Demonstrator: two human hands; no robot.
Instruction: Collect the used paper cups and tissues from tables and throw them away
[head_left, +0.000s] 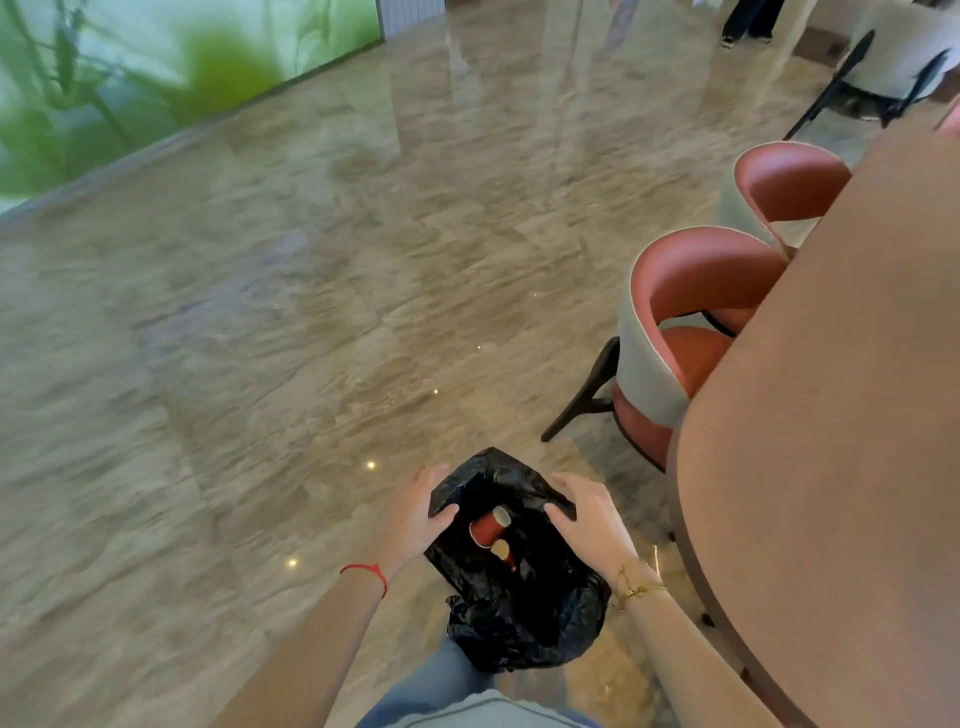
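A black plastic trash bag (524, 618) hangs in front of me, low in the view, with its mouth held apart. My left hand (418, 512) grips the bag's left rim. My right hand (589, 512) grips the right rim. Inside the bag lie two red paper cups, one (489, 526) on its side above another (505, 552) that is partly hidden deeper in. No tissue shows in the bag.
A brown table (841, 415) fills the right side, close to my right arm. Two red and grey chairs (670, 332) are tucked against it. Polished stone floor (291, 322) spreads to the left. A green wall panel (130, 78) and a person's legs (748, 21) are far off.
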